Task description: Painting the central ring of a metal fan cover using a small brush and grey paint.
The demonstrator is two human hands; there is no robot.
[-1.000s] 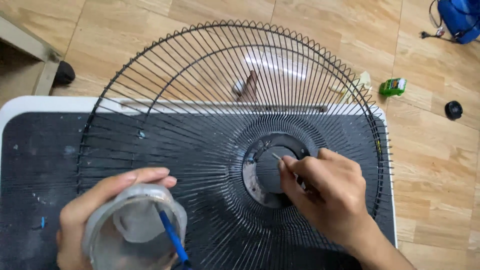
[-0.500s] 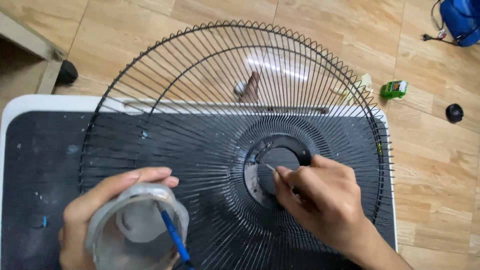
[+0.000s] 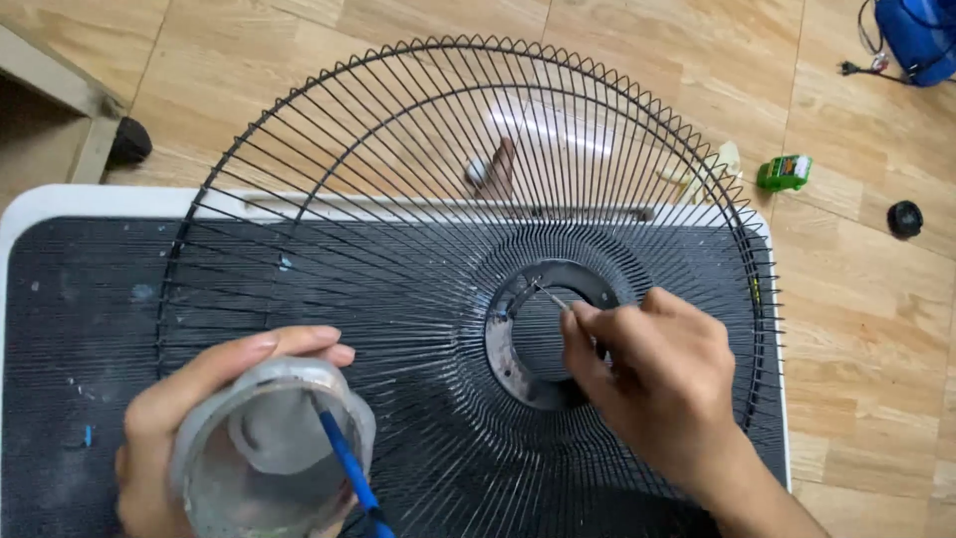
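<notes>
Work in hand: a thin brush point(image 3: 546, 295) is being touched to the inner ring point(image 3: 508, 334) at the centre of a black wire fan guard point(image 3: 418, 169).
Guard: lies flat on a dark desk point(image 3: 70, 299) with a white rim, its far half overhanging the wooden floor point(image 3: 856, 329).
Done: judging from the look of it, the ring shows dull, patchy marks along its left and lower arc, so that part seems already worked over.
Left: the right arc of the ring is hidden behind the hand; how much remains there cannot be told. The wires look untouched.
Right hand point(image 3: 662, 384): closed in a pinch around the brush handle, wrist coming in from the lower right, brush tip pointing up-left onto the ring's upper left edge.
Left hand point(image 3: 189, 418): wrapped around a clear cup point(image 3: 269, 458), held at the lower left above the desk, mouth tilted toward the camera.
Cup contents: a blue stick point(image 3: 344, 468) leans inside; any liquid is too unclear to tell.
Floor: a small green item point(image 3: 784, 171) and a black cap point(image 3: 904, 217) lie well apart from the guard.
</notes>
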